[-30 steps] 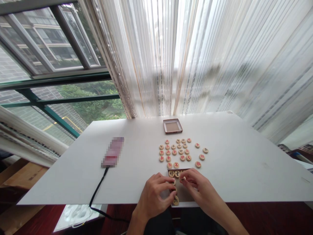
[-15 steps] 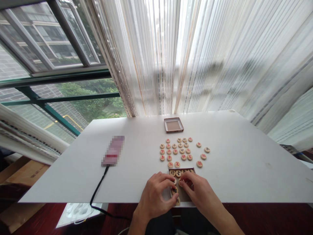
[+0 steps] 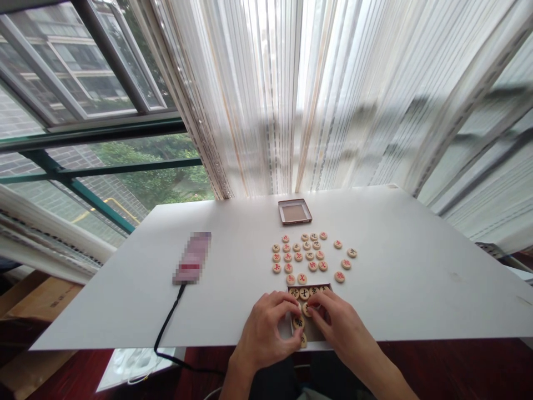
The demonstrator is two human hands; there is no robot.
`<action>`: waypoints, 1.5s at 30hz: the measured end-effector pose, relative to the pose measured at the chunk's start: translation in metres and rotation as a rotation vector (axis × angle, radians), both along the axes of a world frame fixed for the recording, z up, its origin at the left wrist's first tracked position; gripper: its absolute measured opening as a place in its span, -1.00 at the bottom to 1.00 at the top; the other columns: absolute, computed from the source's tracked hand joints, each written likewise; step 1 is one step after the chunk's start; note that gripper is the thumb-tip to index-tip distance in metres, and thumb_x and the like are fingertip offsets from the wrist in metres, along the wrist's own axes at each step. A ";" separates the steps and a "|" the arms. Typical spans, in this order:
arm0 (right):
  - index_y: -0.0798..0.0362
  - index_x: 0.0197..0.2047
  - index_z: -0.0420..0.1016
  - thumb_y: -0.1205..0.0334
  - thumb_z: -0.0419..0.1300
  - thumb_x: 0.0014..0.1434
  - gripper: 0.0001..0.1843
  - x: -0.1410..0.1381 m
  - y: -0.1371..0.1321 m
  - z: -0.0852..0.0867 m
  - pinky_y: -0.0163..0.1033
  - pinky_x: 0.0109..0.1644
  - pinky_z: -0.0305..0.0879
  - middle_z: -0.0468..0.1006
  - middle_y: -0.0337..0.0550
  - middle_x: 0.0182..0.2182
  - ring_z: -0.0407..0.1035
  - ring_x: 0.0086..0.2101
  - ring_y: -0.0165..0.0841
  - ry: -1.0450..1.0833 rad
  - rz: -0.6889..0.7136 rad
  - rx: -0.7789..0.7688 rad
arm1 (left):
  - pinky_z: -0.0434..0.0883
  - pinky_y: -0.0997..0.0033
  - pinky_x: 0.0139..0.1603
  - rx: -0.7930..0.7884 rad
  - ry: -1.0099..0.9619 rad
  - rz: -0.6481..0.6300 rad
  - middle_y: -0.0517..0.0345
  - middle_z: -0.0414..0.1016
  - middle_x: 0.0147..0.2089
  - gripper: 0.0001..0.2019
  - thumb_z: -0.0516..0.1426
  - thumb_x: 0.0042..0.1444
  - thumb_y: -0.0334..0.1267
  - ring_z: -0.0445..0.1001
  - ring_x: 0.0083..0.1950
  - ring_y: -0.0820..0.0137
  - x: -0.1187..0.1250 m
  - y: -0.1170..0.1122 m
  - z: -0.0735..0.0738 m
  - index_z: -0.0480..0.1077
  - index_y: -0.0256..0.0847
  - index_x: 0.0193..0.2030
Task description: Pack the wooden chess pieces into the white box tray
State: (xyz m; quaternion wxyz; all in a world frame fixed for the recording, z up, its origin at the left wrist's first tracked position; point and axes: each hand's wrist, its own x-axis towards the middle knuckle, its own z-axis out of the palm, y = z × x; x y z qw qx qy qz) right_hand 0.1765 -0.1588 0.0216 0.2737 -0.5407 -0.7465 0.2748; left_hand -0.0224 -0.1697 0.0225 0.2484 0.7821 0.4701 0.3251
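Note:
Round wooden Chinese chess pieces with black characters stand in a shallow box (image 3: 320,331) at the table's near edge. They form a row along its far side and a column down its left. My left hand (image 3: 270,328) curves over the left wall. Its thumb and fingertips close about a black-lettered piece (image 3: 298,322) in that column. From the right, my right hand (image 3: 339,316) reaches in and pinches another piece (image 3: 307,309) just below the top row. Its fingers partly cover the row's right end. Beyond the box lie loose red and black pieces (image 3: 298,256) on the table.
The box's lid (image 3: 294,211) lies farther back on the white table (image 3: 395,289). To the left, a pixelated pinkish device (image 3: 194,258) has a black cable (image 3: 166,319) running over the near edge. Curtains and a window border the far side.
The view has shifted slightly. My right fingers have moved a little, showing more of the piece they pinch. My left hand stays at the left column.

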 end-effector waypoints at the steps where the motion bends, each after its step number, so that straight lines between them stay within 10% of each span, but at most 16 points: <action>1: -0.03 -0.26 0.54 0.32 0.14 0.26 -0.85 0.001 -0.001 0.000 -0.26 -0.28 0.39 0.54 -0.15 -0.30 0.49 -0.34 -0.30 -0.001 0.012 0.000 | 0.43 0.20 0.08 0.001 0.001 0.001 0.13 0.55 -0.05 -0.69 0.26 -0.08 -0.45 0.51 -0.05 0.25 0.000 0.000 0.000 0.52 -0.06 -0.17; 45: -0.05 -0.20 0.46 0.39 0.19 0.28 -0.88 0.002 -0.010 -0.013 -0.24 -0.19 0.40 0.49 -0.22 -0.24 0.48 -0.27 -0.32 -0.060 0.071 0.049 | 0.39 0.21 0.08 0.003 0.023 -0.012 0.17 0.53 -0.03 -0.77 0.21 0.04 -0.45 0.49 -0.01 0.28 -0.001 -0.001 -0.004 0.48 -0.06 -0.17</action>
